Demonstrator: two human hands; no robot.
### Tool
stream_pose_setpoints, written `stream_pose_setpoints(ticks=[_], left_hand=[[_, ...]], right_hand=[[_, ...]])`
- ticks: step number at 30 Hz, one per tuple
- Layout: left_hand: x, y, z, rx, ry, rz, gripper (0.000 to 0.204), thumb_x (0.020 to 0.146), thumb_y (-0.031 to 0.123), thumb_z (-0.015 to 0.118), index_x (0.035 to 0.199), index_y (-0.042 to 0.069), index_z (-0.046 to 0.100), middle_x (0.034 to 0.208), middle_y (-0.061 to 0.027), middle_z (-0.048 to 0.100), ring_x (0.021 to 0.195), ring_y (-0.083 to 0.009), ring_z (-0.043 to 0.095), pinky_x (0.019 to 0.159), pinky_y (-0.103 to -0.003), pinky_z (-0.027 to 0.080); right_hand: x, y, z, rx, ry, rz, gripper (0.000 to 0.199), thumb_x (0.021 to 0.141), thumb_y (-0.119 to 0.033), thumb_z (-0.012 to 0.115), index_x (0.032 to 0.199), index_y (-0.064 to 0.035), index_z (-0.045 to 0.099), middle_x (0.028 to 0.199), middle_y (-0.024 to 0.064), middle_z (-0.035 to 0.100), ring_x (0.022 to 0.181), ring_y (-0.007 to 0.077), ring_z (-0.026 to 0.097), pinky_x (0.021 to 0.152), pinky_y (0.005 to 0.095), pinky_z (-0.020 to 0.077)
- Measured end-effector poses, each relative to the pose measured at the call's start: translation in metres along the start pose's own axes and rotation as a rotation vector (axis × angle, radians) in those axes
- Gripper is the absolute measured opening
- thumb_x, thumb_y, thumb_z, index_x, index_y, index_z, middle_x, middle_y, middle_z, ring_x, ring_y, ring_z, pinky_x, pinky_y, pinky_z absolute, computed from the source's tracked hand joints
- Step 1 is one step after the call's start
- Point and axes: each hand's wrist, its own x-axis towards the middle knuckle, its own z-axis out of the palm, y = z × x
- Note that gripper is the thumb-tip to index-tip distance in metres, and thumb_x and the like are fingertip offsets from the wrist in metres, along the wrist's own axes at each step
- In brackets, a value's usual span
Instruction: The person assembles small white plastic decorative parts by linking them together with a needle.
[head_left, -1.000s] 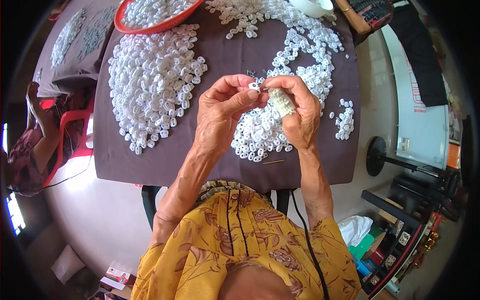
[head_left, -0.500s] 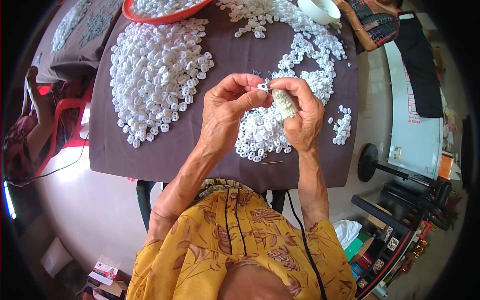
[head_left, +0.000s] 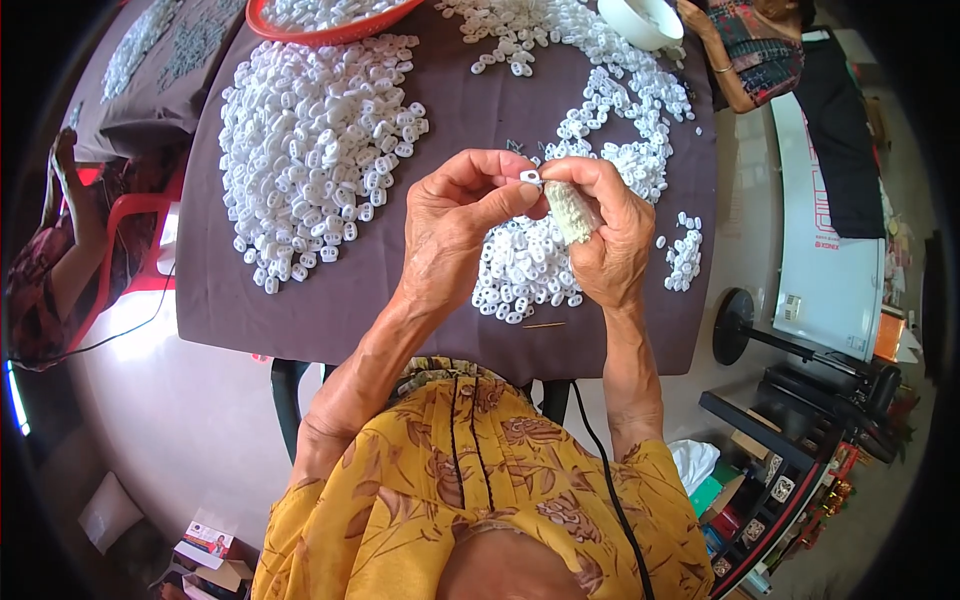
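Note:
My left hand [head_left: 447,215] pinches a small white oval plastic piece [head_left: 530,177] with a dark opening between thumb and index finger. Close against it, my right hand [head_left: 612,225] has its index finger and thumb pressed together; what lies between those tips is too small to make out. A pale cream, fuzzy fabric wrap [head_left: 571,212] appears to cover the right thumb. Below both hands lies a heap of similar white two-holed pieces [head_left: 520,270]. A thin brownish stick [head_left: 545,324] rests on the dark tablecloth nearer to me.
A large heap of white pieces [head_left: 310,150] spreads on the left, beside a red basin [head_left: 335,36]. A white bowl [head_left: 640,25] and another person's arm [head_left: 728,75] are at the far right. A small cluster [head_left: 684,255] lies near the right edge of the brown tablecloth [head_left: 450,100].
The white piece has shifted very slightly right and has turned a little in my fingers. Both hands keep nearly the same pose.

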Motion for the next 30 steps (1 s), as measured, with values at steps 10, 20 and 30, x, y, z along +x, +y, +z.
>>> stream_pose_setpoints(ticks=[10, 20, 30], left_hand=[[0.005, -0.002, -0.004, -0.030, 0.022, -0.007, 0.012, 0.075, -0.002, 0.063, 0.086, -0.004, 0.058, 0.080, -0.0094, 0.061, 0.071, -0.0168, 0.060, 0.069, -0.029, 0.049], [0.015, 0.006, -0.019, -0.182, -0.153, -0.284, 0.011, 0.080, 0.004, 0.060, 0.089, -0.002, 0.058, 0.078, -0.0118, 0.062, 0.064, -0.0165, 0.061, 0.061, -0.028, 0.051], [0.015, -0.005, -0.025, -0.308, -0.238, -0.436, 0.015, 0.084, 0.009, 0.056, 0.095, -0.001, 0.054, 0.075, -0.0081, 0.060, 0.060, -0.0151, 0.060, 0.058, -0.028, 0.052]], right_hand=[[0.002, 0.002, 0.009, -0.123, 0.018, -0.034, 0.031, 0.063, 0.011, 0.052, 0.089, -0.0057, 0.054, 0.072, 0.0077, 0.060, 0.063, 0.0227, 0.062, 0.054, 0.0303, 0.0480], [0.010, 0.006, -0.009, 0.184, -0.117, 0.025, 0.029, 0.074, 0.002, 0.045, 0.097, -0.0015, 0.061, 0.087, 0.0090, 0.065, 0.080, 0.0145, 0.062, 0.071, 0.0237, 0.0471], [0.018, 0.022, -0.015, 0.201, -0.268, -0.127, 0.036, 0.058, -0.005, 0.040, 0.085, 0.0005, 0.063, 0.077, 0.0114, 0.063, 0.071, 0.0196, 0.061, 0.068, 0.0284, 0.0474]])
